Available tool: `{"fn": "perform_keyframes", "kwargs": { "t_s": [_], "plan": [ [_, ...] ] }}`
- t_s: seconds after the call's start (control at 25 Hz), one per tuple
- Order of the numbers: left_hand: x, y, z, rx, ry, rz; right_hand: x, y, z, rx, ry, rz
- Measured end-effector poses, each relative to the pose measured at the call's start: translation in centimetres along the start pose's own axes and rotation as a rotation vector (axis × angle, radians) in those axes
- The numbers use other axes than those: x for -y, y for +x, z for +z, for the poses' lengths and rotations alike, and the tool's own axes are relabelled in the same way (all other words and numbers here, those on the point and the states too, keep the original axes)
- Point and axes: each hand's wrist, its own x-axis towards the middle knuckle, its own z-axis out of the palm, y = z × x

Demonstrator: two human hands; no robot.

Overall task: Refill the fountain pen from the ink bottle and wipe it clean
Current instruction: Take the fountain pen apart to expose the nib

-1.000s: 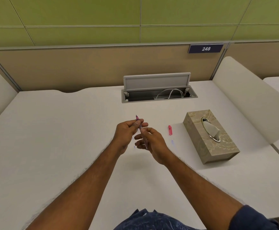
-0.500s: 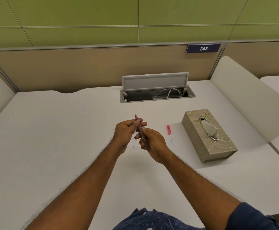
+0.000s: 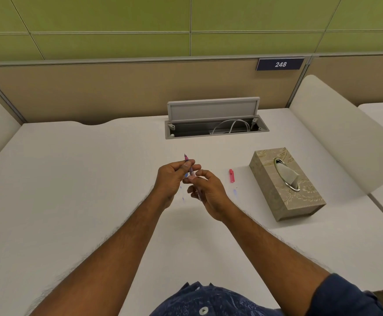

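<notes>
Fountain pen [image 3: 191,171] is mid-desk, held off the surface between both hands, nib end pointing far and slightly left. Left hand [image 3: 173,179] pinches it just below the nib, thumb on top. Right hand [image 3: 209,193] has its fingers curled round the near end of the barrel. Can't tell whether the barrel is being unscrewed or just held, as the parts are too thin to resolve. Pink cap [image 3: 231,175] lies loose on the desk [image 3: 83,183] just right of the hands. Tissue box [image 3: 287,185] sits further right, one tissue poking up. Faint blue marks [image 3: 235,193] near the cap, more under the hands, probably ink. No ink bottle in view. Risks: the nib is bare and raised, so a slip while twisting flicks drops onto desk or fingers. If the barrel frees suddenly, the grip could squeeze ink out. The cap is round, so a forearm sweep toward the tissues could roll it away. Open cable hatch [image 3: 215,127] at the far side would swallow any small part.
</notes>
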Motion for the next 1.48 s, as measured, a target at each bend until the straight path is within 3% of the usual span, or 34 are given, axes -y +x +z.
{"fn": "perform_keyframes", "kwargs": {
  "t_s": [0.68,1.48],
  "plan": [
    [-0.33,-0.34,0.27,-0.012,-0.001,-0.016,0.04,-0.51,0.20,-0.003,0.079,0.067],
    [0.18,0.06,0.18,-0.026,0.002,-0.012,-0.21,-0.39,0.15,0.002,0.033,-0.003]
  ]
}}
